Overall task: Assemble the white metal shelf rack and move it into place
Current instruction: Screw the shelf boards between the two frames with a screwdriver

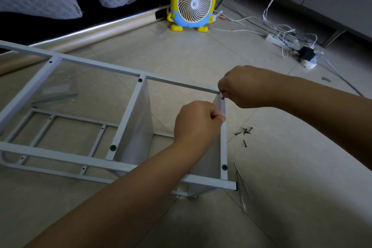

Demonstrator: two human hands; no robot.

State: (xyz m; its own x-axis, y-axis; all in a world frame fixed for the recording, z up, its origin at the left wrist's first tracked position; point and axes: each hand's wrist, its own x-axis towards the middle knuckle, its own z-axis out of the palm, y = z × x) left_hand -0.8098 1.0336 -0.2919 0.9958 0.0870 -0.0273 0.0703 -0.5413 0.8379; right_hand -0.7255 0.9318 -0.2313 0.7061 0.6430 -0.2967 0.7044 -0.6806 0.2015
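Note:
The white metal shelf rack (66, 157) lies on its side on the tiled floor, its long rails running from left to centre. Two shelf panels stand upright between the rails. My left hand (196, 122) grips the top edge of the right-hand shelf panel (223, 143). My right hand (239, 87) pinches a small black screw (222, 98) at the joint where that panel meets the far rail (181, 84). Black screw heads show at the other joints.
Several loose black screws (244, 132) lie on the tiles right of the rack. A thin metal tool (241, 187) lies near the rack's corner. A yellow cartoon fan (192, 1) stands at the back, a power strip with cables (281, 39) to its right. A clear plastic bag (56, 94) lies under the frame.

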